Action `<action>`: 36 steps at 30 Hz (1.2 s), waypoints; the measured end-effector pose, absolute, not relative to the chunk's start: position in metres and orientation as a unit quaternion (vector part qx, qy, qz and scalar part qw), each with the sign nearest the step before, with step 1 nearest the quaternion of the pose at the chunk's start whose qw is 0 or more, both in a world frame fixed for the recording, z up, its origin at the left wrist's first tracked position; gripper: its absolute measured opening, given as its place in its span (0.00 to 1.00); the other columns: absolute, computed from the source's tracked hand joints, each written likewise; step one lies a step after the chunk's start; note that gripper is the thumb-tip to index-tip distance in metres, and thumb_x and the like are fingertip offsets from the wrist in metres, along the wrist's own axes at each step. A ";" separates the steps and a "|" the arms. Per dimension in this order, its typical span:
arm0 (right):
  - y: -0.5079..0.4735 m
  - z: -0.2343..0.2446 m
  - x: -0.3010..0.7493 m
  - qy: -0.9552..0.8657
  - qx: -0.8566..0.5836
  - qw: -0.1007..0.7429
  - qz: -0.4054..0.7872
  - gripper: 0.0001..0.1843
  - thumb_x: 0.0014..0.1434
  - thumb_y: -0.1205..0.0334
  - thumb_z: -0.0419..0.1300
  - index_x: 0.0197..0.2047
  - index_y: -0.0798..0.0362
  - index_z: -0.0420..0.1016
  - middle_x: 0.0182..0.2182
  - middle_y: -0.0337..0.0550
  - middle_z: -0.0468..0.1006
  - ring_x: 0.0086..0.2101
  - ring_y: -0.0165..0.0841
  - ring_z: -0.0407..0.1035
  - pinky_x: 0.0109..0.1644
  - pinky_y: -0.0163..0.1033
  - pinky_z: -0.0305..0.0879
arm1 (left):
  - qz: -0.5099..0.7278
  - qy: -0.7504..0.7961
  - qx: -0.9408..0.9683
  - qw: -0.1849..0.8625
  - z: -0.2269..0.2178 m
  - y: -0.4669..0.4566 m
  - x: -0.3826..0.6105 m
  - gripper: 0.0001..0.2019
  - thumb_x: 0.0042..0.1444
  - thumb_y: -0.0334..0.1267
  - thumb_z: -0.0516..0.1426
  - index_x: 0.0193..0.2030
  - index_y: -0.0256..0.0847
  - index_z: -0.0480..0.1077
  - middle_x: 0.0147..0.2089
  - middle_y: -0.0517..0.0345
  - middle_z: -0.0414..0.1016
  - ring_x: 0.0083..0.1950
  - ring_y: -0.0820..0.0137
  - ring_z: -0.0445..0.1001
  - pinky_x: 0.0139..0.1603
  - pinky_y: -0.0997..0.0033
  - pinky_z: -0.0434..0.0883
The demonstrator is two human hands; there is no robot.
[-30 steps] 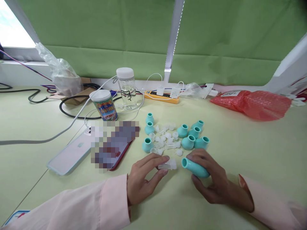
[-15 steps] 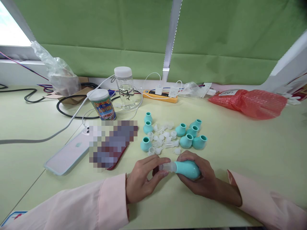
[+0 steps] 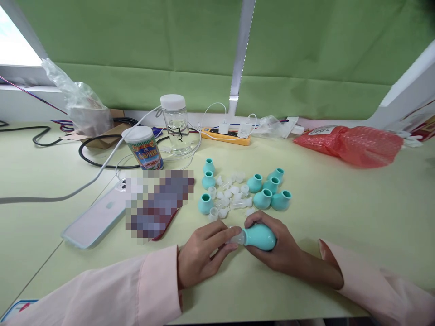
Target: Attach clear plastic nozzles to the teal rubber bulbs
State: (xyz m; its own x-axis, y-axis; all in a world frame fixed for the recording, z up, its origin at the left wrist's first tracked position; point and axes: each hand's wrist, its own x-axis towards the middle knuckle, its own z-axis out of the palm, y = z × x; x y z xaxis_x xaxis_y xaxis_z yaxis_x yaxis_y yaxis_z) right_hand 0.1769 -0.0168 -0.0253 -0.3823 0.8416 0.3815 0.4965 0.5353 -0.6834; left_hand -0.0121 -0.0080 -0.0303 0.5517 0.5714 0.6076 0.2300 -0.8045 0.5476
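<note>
Leftward, toward nine o'clock, the glossy teal pear-shaped bulb (image 3: 263, 237) has shifted: a second ago its open neck stood apart from the translucent tubular plastic piece (image 3: 241, 237); now they meet end to end, so the work seems to have passed from lining up to joining. At nine o'clock of the joint, the left hand (image 3: 204, 255) pinches the plastic piece between its fingers; at three, the right hand (image 3: 280, 244) wraps its fingers around the bulb's smooth, rounded body. On the matte pale-green table (image 3: 340, 208), frosted loose plastic pieces (image 3: 234, 195) lie toward eleven to twelve o'clock, flanked by squat, round-mouthed teal bulbs (image 3: 262, 199) near eleven and one. A crinkly red plastic bag (image 3: 369, 146) lies at two.
</note>
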 end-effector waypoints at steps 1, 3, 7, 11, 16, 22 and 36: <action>-0.016 -0.025 0.177 -0.794 -0.419 0.361 0.253 0.13 0.45 0.70 0.55 0.35 0.51 0.59 0.28 0.38 0.67 0.29 0.29 0.64 0.30 0.33 0.63 | 0.409 0.232 0.860 0.199 -0.031 -0.009 -0.012 0.13 0.54 0.28 0.51 0.47 0.34 0.63 0.31 0.51 0.68 0.30 0.73 0.67 0.29 0.76 0.67; -0.016 -0.025 0.177 -0.789 -0.418 0.354 0.278 0.12 0.45 0.70 0.54 0.35 0.51 0.59 0.28 0.38 0.67 0.29 0.30 0.64 0.31 0.33 0.63 | 0.403 0.236 0.866 0.179 -0.033 -0.010 -0.012 0.14 0.54 0.28 0.50 0.48 0.35 0.63 0.31 0.52 0.68 0.29 0.73 0.67 0.28 0.76 0.67; -0.014 -0.025 0.176 -0.781 -0.418 0.346 0.309 0.12 0.44 0.70 0.54 0.34 0.51 0.60 0.27 0.38 0.66 0.29 0.30 0.63 0.30 0.33 0.63 | 0.389 0.251 0.876 0.133 -0.034 -0.012 -0.011 0.14 0.55 0.29 0.49 0.49 0.34 0.62 0.30 0.52 0.67 0.28 0.73 0.66 0.27 0.76 0.67; -0.015 -0.025 0.176 -0.775 -0.420 0.336 0.332 0.12 0.43 0.72 0.54 0.34 0.52 0.60 0.27 0.37 0.66 0.28 0.29 0.62 0.30 0.32 0.62 | 0.379 0.261 0.883 0.092 -0.034 -0.014 -0.010 0.13 0.55 0.28 0.49 0.47 0.34 0.62 0.28 0.52 0.67 0.26 0.74 0.65 0.24 0.76 0.66; -0.016 -0.024 0.176 -0.769 -0.415 0.336 0.351 0.13 0.43 0.73 0.55 0.34 0.52 0.60 0.28 0.37 0.65 0.28 0.28 0.62 0.30 0.32 0.62 | 0.379 0.257 0.885 0.087 -0.034 -0.014 -0.011 0.12 0.55 0.28 0.49 0.46 0.35 0.62 0.29 0.52 0.68 0.27 0.74 0.66 0.25 0.76 0.67; -0.020 -0.024 0.174 -0.754 -0.418 0.345 0.371 0.12 0.45 0.69 0.57 0.34 0.51 0.60 0.28 0.36 0.65 0.27 0.28 0.62 0.28 0.31 0.62 | 0.400 0.247 0.869 0.153 -0.028 -0.015 -0.012 0.13 0.54 0.27 0.50 0.46 0.36 0.64 0.32 0.52 0.68 0.31 0.73 0.69 0.29 0.76 0.69; -0.027 -0.027 0.180 -0.807 -0.349 0.411 0.239 0.23 0.48 0.67 0.58 0.46 0.49 0.54 0.38 0.44 0.66 0.40 0.35 0.64 0.43 0.41 0.64 | 0.447 0.342 0.700 0.439 -0.021 -0.014 -0.009 0.05 0.52 0.34 0.54 0.35 0.36 0.68 0.30 0.56 0.69 0.30 0.73 0.67 0.28 0.75 0.68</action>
